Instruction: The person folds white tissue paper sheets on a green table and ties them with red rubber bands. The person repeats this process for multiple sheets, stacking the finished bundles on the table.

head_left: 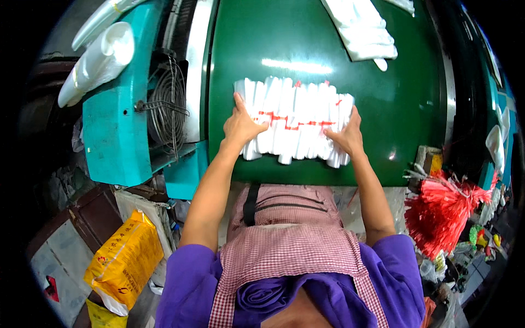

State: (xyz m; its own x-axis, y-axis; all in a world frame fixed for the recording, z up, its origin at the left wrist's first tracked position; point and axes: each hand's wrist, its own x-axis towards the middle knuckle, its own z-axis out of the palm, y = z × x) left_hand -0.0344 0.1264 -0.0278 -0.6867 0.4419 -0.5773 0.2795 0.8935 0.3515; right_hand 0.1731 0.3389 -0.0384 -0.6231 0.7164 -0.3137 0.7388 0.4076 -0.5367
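A row of white plastic bag rolls (299, 104), each with a red band or tie round its middle, lies side by side on the green work surface (328, 33). My left hand (242, 127) grips the row's left end, its thumb on top of the rolls. At the opposite end my right hand (347, 134) presses in the same way, thumb over the outer rolls. Both hands squeeze the row between them. The ends of the rolls are uneven, some sticking out toward me.
Folded white plastic bags (363, 33) lie at the far right of the surface. Left stands a teal machine frame (117, 128) with a wire-guarded fan (167, 109) and clear plastic rolls (98, 65) on top. A bunch of red ties (440, 210) hangs at right; a yellow sack (126, 262) stands lower left.
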